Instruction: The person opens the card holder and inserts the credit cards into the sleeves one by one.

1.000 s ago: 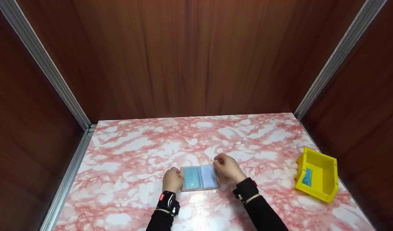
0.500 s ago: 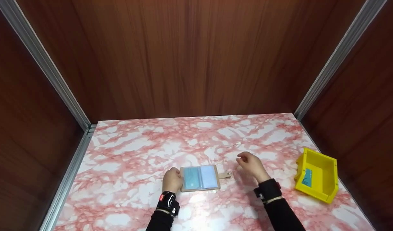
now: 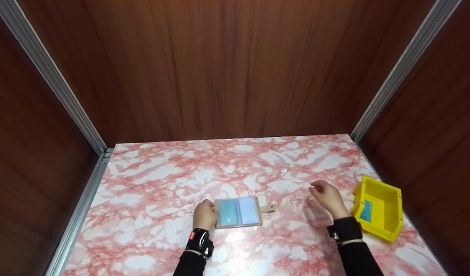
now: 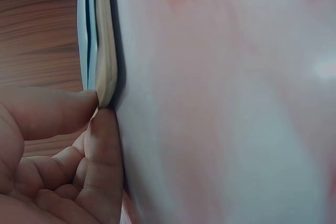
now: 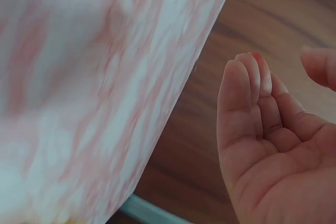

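An opened card holder (image 3: 238, 212) lies on the marbled table, its clear sleeves looking teal on the left and pale blue on the right. From its right edge a tan strap (image 3: 267, 208) with a metal snap sticks out. My left hand (image 3: 205, 215) pinches the holder's left edge; in the left wrist view, thumb and index finger meet on the tan cover (image 4: 106, 45). My right hand (image 3: 330, 198) is over the table between the strap and the yellow bin, holding nothing. In the right wrist view its fingers (image 5: 233, 103) bend loosely, with the thumb apart.
A yellow plastic bin (image 3: 393, 201) with a teal label (image 3: 366, 211) inside stands at the table's right edge, close to the right wrist. Brown wood-grain panels (image 3: 227, 69) with metal corner rails (image 3: 407, 69) enclose the back and both sides.
My right hand has moved from the card holder's right edge out toward the yellow bin, uncovering the strap. The left hand keeps its pinch and the holder stays in place.
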`<control>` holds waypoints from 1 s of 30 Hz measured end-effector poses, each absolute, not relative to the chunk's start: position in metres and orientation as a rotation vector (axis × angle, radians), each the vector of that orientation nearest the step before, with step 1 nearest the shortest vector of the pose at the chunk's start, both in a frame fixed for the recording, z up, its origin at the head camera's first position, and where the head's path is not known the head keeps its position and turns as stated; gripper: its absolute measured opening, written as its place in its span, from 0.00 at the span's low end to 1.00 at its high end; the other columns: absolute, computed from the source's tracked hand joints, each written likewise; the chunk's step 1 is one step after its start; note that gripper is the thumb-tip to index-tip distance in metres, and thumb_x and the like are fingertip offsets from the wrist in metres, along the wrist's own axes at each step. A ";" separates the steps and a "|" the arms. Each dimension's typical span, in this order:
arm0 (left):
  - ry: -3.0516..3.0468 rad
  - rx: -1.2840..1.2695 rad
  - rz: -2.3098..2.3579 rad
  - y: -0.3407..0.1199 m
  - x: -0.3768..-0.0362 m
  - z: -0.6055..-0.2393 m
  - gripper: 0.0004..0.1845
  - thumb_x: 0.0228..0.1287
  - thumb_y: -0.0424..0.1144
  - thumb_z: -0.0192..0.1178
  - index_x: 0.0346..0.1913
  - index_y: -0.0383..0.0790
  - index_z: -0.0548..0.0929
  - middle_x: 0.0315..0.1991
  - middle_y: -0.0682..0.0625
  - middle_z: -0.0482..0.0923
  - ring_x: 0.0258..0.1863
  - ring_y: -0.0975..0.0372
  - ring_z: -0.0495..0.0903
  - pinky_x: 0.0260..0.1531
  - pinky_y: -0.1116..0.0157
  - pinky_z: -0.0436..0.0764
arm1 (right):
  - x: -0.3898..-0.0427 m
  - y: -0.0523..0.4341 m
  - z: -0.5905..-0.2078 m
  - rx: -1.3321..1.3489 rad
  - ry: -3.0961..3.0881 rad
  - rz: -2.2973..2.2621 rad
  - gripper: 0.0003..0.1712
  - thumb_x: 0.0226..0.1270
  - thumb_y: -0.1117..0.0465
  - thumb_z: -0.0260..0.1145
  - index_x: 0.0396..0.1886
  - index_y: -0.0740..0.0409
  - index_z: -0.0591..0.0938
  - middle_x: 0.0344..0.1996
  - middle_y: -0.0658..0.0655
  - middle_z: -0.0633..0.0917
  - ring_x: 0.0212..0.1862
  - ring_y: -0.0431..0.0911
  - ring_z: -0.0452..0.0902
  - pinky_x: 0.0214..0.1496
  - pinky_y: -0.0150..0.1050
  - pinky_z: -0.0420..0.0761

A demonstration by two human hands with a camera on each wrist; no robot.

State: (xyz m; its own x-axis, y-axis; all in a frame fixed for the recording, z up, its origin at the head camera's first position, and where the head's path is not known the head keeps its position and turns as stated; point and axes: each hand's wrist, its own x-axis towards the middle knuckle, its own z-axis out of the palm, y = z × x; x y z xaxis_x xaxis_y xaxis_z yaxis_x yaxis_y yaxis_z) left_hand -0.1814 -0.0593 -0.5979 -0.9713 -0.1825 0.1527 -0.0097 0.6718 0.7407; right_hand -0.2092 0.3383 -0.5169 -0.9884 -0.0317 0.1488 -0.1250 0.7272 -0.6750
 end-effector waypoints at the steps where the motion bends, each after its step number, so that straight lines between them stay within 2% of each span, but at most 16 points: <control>1: -2.674 0.154 -1.178 -0.059 -0.181 -0.598 0.08 0.46 0.25 0.64 0.33 0.31 0.81 0.25 0.47 0.79 0.29 0.50 0.80 0.36 0.53 0.78 | -0.208 0.344 -0.516 0.111 -2.799 1.094 0.18 0.71 0.61 0.62 0.52 0.72 0.79 0.42 0.68 0.83 0.46 0.61 0.79 0.51 0.55 0.76; 9: -2.685 0.166 -1.191 -0.062 -0.180 -0.598 0.10 0.45 0.25 0.65 0.34 0.31 0.81 0.26 0.47 0.80 0.30 0.50 0.80 0.36 0.53 0.79 | -0.201 0.383 -0.508 -0.010 -2.790 1.069 0.20 0.73 0.60 0.60 0.53 0.75 0.77 0.44 0.72 0.82 0.46 0.62 0.78 0.51 0.54 0.76; 16: -2.671 0.147 -1.183 -0.062 -0.181 -0.598 0.09 0.44 0.24 0.64 0.33 0.31 0.81 0.25 0.46 0.80 0.30 0.50 0.80 0.36 0.52 0.79 | -0.192 0.408 -0.499 -0.109 -2.849 1.085 0.28 0.77 0.52 0.55 0.59 0.75 0.73 0.51 0.75 0.78 0.49 0.63 0.75 0.55 0.57 0.75; 22: -2.667 0.143 -1.177 -0.062 -0.181 -0.598 0.09 0.44 0.25 0.65 0.33 0.31 0.81 0.25 0.47 0.79 0.30 0.50 0.80 0.35 0.53 0.78 | -0.188 0.427 -0.496 -0.215 -2.847 1.080 0.30 0.78 0.51 0.53 0.60 0.77 0.71 0.51 0.77 0.77 0.50 0.64 0.75 0.52 0.53 0.76; 30: -2.677 0.158 -1.190 -0.062 -0.182 -0.597 0.09 0.45 0.25 0.64 0.33 0.31 0.81 0.26 0.47 0.80 0.30 0.50 0.80 0.36 0.53 0.78 | -0.184 0.448 -0.493 -0.418 -2.867 1.135 0.35 0.78 0.48 0.49 0.63 0.79 0.67 0.55 0.79 0.72 0.53 0.67 0.71 0.59 0.60 0.72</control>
